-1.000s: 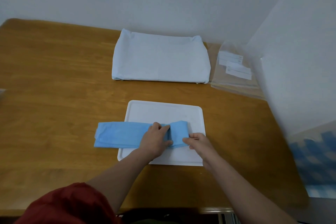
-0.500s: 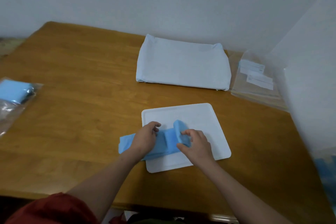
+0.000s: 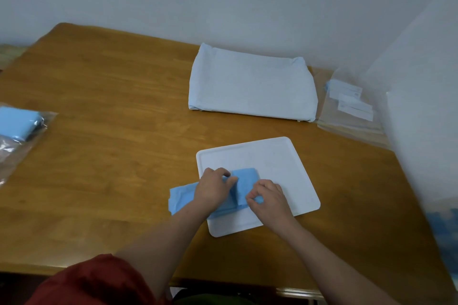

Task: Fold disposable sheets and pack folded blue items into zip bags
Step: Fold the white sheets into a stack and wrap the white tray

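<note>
Hands meet over a blue sheet (image 3: 244, 184) already folded into a long strip; the strip lies slantwise across the near left corner of a white tray (image 3: 275, 163), its left end running off the tray onto the wooden tabletop (image 3: 111, 131); its right end is doubled back over itself into a short flap.

Left hand (image 3: 214, 189) lies palm down on the middle of the strip; its fingers curl down onto the cloth just beside the flap, a narrow grip holding the strip in place. Right hand (image 3: 269, 198) sits at the near right edge of the flap; thumb and forefinger pinch a small bit of blue cloth between them, a tight grip on the sheet; the other fingers are bent under. Both forearms are bare; a red sleeve (image 3: 94, 282) shows at the lower left.

Beyond the tray, near the wall, rests a folded white stack (image 3: 252, 86) of sheets; just to its right lie clear zip bags (image 3: 352, 106) with white labels, flat on the tabletop. At the far left edge, well apart from the tray, a filled zip bag (image 3: 17, 126) holds a folded blue item; its plastic is crumpled and shiny.
</note>
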